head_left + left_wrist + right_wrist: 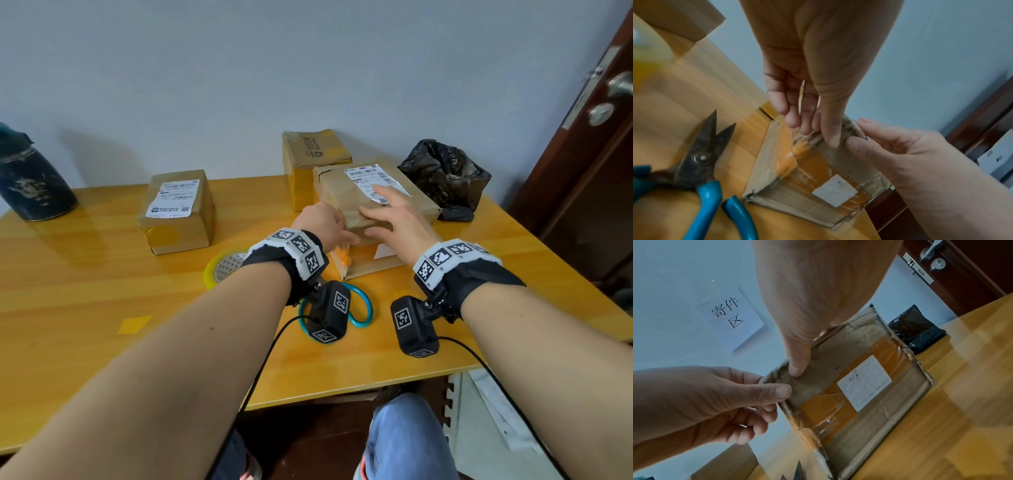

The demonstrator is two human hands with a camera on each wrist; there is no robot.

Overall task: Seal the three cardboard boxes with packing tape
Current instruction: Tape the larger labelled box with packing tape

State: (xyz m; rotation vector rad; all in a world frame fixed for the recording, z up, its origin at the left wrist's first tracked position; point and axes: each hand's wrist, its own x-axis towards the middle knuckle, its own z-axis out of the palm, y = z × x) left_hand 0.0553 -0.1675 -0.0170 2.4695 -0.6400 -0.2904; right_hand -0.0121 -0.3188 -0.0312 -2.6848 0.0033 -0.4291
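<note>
Head view: the tilted cardboard box (373, 202) stands on the bench (102, 291), its near upper edge pinched by the left hand (323, 224) and right hand (397, 216), thumbs on the near face and fingers curled or laid over the top. Beside it: scissors (359, 308) and tape roll (222, 269) nearer; second box (178, 210) left; third box (310, 161) and black bag (445, 174) behind.
</note>
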